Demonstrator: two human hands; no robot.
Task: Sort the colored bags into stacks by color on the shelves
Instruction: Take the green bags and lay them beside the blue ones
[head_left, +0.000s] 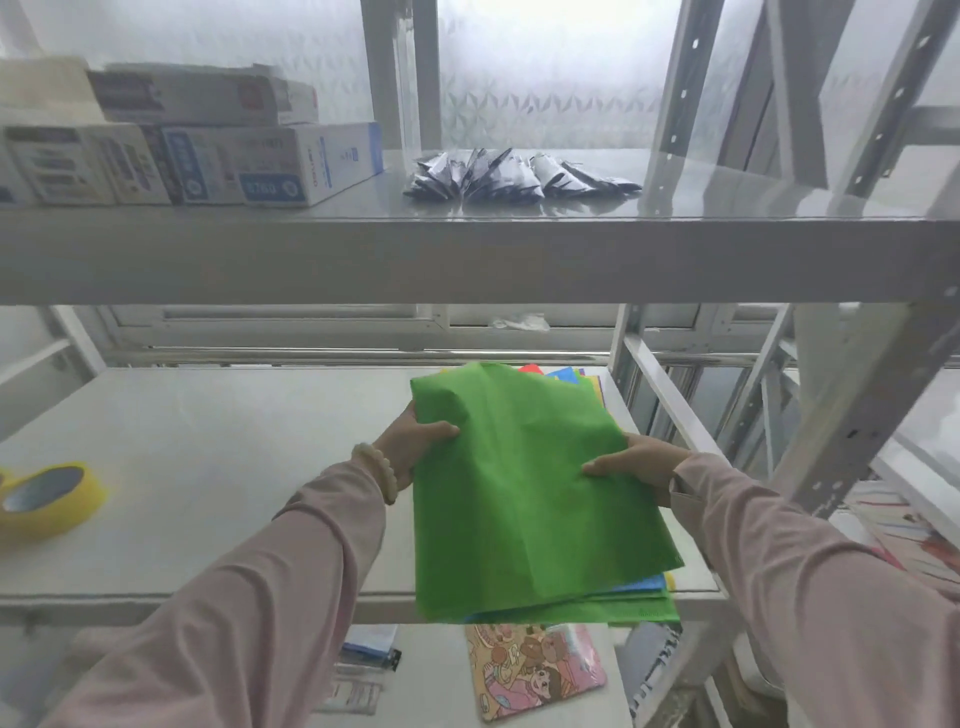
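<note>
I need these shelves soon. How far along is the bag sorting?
Barely started, it seems. No sorted color stacks are visible; the middle shelf holds only a yellow tape roll to the left. In hand: the left hand and right hand grip a green bag at its sides. Left: the mixed pile beneath, with blue, yellow and red edges showing.
</note>
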